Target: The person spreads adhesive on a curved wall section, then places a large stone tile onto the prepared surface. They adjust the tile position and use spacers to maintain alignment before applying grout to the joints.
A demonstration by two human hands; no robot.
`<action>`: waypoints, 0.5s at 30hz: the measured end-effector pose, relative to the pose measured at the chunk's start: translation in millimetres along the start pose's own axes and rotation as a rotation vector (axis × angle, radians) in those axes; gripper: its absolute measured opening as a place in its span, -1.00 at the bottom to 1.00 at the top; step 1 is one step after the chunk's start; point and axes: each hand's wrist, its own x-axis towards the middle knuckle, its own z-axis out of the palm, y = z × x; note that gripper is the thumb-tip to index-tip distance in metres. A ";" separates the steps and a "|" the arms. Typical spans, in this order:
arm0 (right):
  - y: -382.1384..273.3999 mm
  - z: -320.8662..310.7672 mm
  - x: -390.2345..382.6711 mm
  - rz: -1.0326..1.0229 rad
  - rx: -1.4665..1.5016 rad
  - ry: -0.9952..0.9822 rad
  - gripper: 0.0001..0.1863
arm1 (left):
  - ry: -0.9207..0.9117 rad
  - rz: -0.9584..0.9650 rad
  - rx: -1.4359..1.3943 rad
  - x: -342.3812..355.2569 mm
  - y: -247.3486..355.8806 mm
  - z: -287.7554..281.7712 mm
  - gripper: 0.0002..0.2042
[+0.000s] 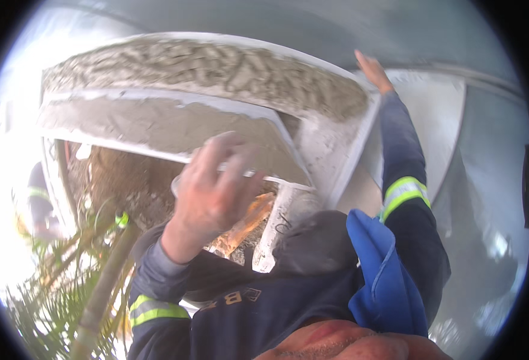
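Note:
My left hand is raised over the front of the lower mortar-covered step. Its fingers look loosely bent and apart, smeared by motion and dusted with grey; I make out nothing held in them. Beside its outer edge a pale rounded edge shows, too hidden to name. My right hand reaches far forward, fingers stretched out, at the right end of the upper step. That step carries rough, ridged wet mortar, while the lower one is spread smoother. White edging runs along both.
A white pipe stands below the lower step, near my leg. Earth and rubble lie under it. Palm fronds rise at the lower left. A grey wall curves along the right. A reflective-banded sleeve shows at the far left.

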 end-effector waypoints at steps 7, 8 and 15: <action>14.9 28.8 5.3 -0.197 -0.072 0.027 -0.10 | 0.016 -0.013 0.019 -18.3 -7.5 0.8 -0.73; 16.5 28.2 1.1 -0.174 -0.149 0.067 -0.05 | 0.022 -0.076 0.024 -20.1 -10.0 2.1 -0.74; 4.8 20.8 -12.5 0.011 -0.353 0.092 -0.16 | 0.239 -0.110 0.044 -2.5 -17.8 -5.4 -0.72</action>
